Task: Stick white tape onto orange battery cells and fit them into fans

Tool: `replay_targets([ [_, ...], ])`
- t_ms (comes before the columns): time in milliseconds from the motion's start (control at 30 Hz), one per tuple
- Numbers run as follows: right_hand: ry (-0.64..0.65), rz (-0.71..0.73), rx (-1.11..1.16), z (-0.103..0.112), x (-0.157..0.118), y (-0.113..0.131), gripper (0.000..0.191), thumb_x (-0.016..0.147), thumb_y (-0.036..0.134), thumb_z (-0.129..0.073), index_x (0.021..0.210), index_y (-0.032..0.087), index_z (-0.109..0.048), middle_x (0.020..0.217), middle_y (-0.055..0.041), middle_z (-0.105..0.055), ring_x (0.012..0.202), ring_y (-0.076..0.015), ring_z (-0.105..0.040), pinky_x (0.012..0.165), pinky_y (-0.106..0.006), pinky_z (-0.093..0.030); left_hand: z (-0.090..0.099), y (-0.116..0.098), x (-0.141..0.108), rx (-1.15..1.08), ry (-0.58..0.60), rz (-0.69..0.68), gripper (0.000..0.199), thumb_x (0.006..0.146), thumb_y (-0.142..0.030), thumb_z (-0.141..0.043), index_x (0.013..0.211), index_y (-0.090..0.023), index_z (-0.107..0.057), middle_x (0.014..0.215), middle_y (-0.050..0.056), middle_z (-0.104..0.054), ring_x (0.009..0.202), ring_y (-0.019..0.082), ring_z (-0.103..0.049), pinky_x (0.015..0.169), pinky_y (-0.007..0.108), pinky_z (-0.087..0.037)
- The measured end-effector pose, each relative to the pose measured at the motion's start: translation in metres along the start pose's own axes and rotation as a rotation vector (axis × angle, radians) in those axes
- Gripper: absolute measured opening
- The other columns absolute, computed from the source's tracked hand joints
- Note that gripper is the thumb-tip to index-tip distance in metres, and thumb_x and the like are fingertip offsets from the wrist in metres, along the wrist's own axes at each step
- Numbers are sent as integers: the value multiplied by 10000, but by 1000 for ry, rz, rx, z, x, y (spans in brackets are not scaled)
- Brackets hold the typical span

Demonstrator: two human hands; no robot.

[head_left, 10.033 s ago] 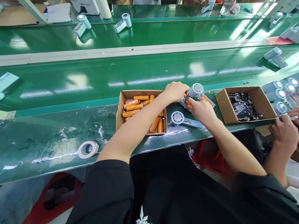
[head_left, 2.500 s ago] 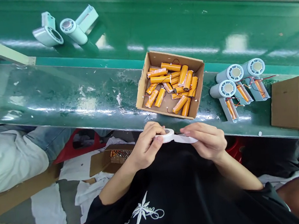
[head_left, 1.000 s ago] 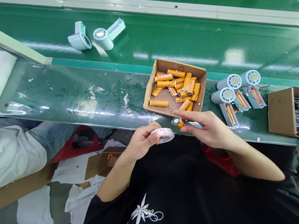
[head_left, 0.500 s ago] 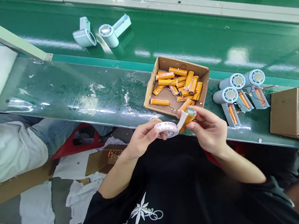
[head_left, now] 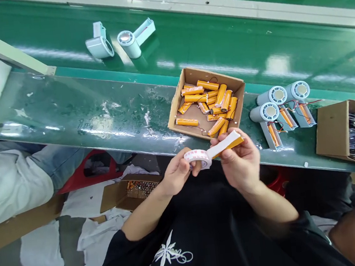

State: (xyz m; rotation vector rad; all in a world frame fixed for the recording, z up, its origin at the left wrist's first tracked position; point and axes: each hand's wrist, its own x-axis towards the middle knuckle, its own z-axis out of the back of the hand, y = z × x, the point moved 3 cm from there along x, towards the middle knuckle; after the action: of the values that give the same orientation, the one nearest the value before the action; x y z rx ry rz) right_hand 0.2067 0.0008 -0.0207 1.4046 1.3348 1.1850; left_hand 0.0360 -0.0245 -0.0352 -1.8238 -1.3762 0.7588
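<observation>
My left hand is closed on a roll of white tape with pinkish-red printing, one finger through its core. A white strip runs from the roll onto an orange battery cell. Closed fingers of my right hand grip that cell, and the strip lies along its length. Just beyond my hands stands an open cardboard box with several orange battery cells inside, some with thin wires and white patches.
Right of the box lie several pale blue fan housings holding orange cells. A carton of dark parts stands farther right. Two more housings rest on the green surface behind. People sit on both sides; a white sleeve shows at left.
The orange cell has tilted from end-on toward lying lengthwise, and the white strip now shows along it. My right hand has shifted slightly left. The left still holds the tape.
</observation>
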Motion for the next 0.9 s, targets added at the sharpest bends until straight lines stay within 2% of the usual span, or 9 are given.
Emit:
replay_targets([
  [100,64,20,-83,10,13,25,474,988,507,-683,1428,375,-565,1236,-81,-745,1039,-286,-781,867,-483,-698,-5,-11,-5,27,60,65,473,996,-628,-613,862,-175,-583,688,30,-605,631,158,-555,670,322,-428],
  [200,-68,106,-198,26,30,50,448,1066,553,-501,1495,427,-514,1433,-62,-652,1243,-275,-708,867,-410,-691,7,-21,-7,110,48,128,491,999,-627,-609,940,-145,-682,693,51,-645,601,165,-580,661,337,-455],
  [333,-255,179,-254,48,38,59,476,1079,552,-449,1533,416,-491,1496,-71,-602,1273,-293,-693,832,-435,-698,70,-33,-13,228,-260,147,550,911,-666,-694,930,-118,-733,683,80,-693,544,144,-553,523,275,-389],
  [467,-16,128,-160,53,28,39,463,972,359,-730,1409,392,-581,1287,-55,-747,984,-265,-794,777,-426,-705,144,-61,-23,532,-576,278,507,840,-632,-760,874,-127,-741,738,82,-708,484,87,-421,447,252,-243],
  [567,230,120,-250,48,18,25,451,925,235,-782,1334,348,-631,1300,-68,-753,1095,-288,-776,866,-455,-698,160,-86,-20,997,-693,352,458,877,-595,-730,963,-148,-773,663,29,-635,531,127,-474,527,275,-341],
  [633,320,170,-387,43,14,22,481,912,184,-785,1342,324,-624,1289,-79,-760,1179,-292,-748,979,-475,-664,146,-100,-13,1387,-802,178,355,911,-493,-723,1045,-169,-780,820,44,-694,627,152,-534,649,311,-436],
  [700,387,212,-522,37,12,21,568,917,160,-768,1417,311,-544,1250,-78,-778,1162,-271,-757,1027,-461,-642,112,-102,-5,1596,-756,-122,278,936,-418,-708,1075,-186,-772,1038,71,-725,719,164,-579,743,336,-484],
  [800,501,264,-690,24,11,20,605,950,132,-687,1473,287,-426,1249,-85,-776,1150,-253,-763,1009,-433,-649,48,-81,3,1518,-285,-446,248,934,-435,-747,1066,-227,-769,1024,60,-725,827,194,-636,796,346,-509],
  [900,579,321,-810,15,12,18,538,955,110,-632,1442,244,-446,1314,-134,-733,1213,-284,-730,1002,-455,-651,-5,-57,5,1490,74,-580,284,903,-429,-806,1118,-246,-774,896,41,-695,824,202,-611,796,353,-475],
])
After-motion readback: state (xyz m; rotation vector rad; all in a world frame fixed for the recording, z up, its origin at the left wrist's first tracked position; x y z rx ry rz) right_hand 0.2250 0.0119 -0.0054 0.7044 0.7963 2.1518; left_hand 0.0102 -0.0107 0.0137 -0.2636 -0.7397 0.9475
